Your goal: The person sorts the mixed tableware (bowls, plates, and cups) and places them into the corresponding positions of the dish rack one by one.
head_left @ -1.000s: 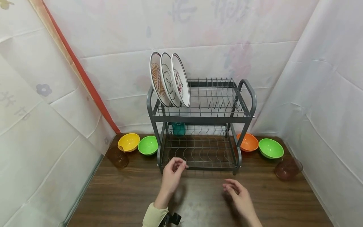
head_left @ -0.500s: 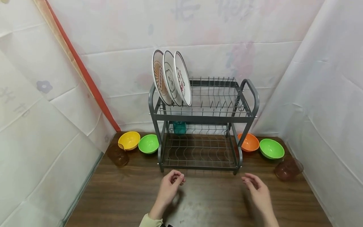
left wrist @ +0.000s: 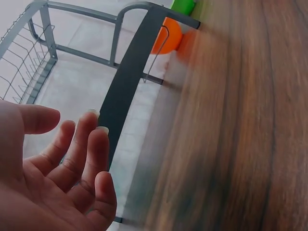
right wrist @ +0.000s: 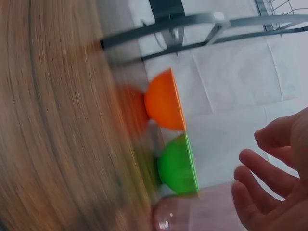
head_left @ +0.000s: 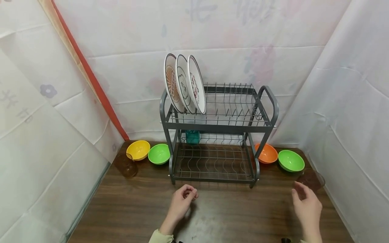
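Note:
In the head view my left hand (head_left: 180, 203) hovers over the table just in front of the dish rack (head_left: 212, 128), its fingers loosely curled with nothing in them. My right hand (head_left: 307, 208) is at the right, close in front of a brownish see-through cup (head_left: 311, 179), which it partly covers; thumb and fingers stand apart and hold nothing. From the right wrist view, a gap shows between the right hand (right wrist: 272, 175) and both the green bowl (right wrist: 177, 166) and the cup (right wrist: 168, 214). The left wrist view shows the left hand (left wrist: 72, 173) palm up, holding nothing.
Three patterned plates (head_left: 197, 88) stand upright at the rack's upper left. A teal cup (head_left: 192, 137) is on the lower tier. Yellow (head_left: 138, 150) and green (head_left: 159, 154) bowls and a brown cup (head_left: 128, 167) are on the left; an orange bowl (head_left: 267, 154) is right of the rack.
My right hand has moved right across the table to the brownish cup. My left hand has drawn back from the rack's front edge and then stayed nearly still. The camera view has shifted slightly.

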### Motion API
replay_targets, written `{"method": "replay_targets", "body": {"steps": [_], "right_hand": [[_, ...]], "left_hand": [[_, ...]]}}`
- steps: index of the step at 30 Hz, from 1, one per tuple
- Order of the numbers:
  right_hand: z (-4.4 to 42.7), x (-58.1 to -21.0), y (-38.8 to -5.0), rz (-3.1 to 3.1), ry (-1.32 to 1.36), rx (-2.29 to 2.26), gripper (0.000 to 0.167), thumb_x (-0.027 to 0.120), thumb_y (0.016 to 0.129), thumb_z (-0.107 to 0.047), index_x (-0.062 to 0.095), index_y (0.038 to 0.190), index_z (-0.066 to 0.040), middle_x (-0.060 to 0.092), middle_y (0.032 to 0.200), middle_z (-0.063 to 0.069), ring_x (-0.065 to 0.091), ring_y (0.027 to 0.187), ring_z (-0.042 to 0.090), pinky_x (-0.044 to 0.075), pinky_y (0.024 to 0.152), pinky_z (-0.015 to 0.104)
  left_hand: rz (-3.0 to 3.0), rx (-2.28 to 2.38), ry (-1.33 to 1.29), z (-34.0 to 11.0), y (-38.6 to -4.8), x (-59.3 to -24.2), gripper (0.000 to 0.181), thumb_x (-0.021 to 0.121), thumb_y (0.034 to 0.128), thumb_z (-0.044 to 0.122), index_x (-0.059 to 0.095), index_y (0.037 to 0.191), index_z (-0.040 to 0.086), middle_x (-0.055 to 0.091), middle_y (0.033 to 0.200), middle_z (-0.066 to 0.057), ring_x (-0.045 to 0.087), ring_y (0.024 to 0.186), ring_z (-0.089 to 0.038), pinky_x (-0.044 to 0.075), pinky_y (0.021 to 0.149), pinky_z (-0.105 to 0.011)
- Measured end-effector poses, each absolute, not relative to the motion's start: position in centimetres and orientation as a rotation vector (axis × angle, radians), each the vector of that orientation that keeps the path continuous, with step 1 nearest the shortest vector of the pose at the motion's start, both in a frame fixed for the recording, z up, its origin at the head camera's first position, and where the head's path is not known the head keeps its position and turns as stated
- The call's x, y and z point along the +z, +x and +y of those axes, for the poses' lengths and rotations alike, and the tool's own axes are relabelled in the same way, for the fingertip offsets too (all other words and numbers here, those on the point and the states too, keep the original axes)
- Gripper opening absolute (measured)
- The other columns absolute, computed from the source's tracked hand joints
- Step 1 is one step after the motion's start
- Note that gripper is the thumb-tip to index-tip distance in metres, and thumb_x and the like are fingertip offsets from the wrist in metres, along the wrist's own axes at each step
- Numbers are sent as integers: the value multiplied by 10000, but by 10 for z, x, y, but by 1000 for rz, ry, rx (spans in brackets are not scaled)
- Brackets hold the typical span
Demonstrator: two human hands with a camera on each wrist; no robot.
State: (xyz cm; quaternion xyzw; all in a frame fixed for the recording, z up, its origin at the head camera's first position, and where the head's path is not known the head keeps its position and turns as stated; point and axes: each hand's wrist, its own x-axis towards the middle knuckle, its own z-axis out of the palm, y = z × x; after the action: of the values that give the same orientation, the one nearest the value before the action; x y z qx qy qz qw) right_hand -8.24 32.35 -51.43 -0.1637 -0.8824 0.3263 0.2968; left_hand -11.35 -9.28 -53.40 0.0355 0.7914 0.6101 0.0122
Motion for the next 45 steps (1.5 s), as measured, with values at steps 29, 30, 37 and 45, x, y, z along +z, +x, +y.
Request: {"method": "replay_targets", "body": {"steps": [29,30,37,45], "right_hand": [[365,-520,-92,-2465,-410,635,161,594,867,72,663,1011,82,572,1173,318,390,1223,518,265,986,652],[364,-521,-92,-2451,-414,636,141,605,863,76,667,990,75,578,1155,312,398,1220,515,278,963,662],[366,-525,-97,-2398,-344,597,84,701,809,99,672,859,37,618,1012,285,501,1054,485,347,886,620],[366,-530,-100,-2493,-454,623,136,682,859,65,634,986,53,622,960,250,559,895,436,397,776,576]], "left_hand": [[2749,1725,-67,-139,-114,-555,116,659,967,174,668,875,103,682,752,-42,580,619,-95,461,580,-238],[2742,1726,-66,-138,-113,-554,118,658,967,177,667,878,100,687,758,-49,590,625,-108,463,581,-238],[2686,1755,-70,-136,-111,-552,132,654,971,178,666,909,62,701,791,-33,631,679,-197,475,598,-243],[2585,1848,-52,-134,-111,-548,140,644,978,156,658,924,27,707,814,-89,666,725,-263,500,626,-268]]}}
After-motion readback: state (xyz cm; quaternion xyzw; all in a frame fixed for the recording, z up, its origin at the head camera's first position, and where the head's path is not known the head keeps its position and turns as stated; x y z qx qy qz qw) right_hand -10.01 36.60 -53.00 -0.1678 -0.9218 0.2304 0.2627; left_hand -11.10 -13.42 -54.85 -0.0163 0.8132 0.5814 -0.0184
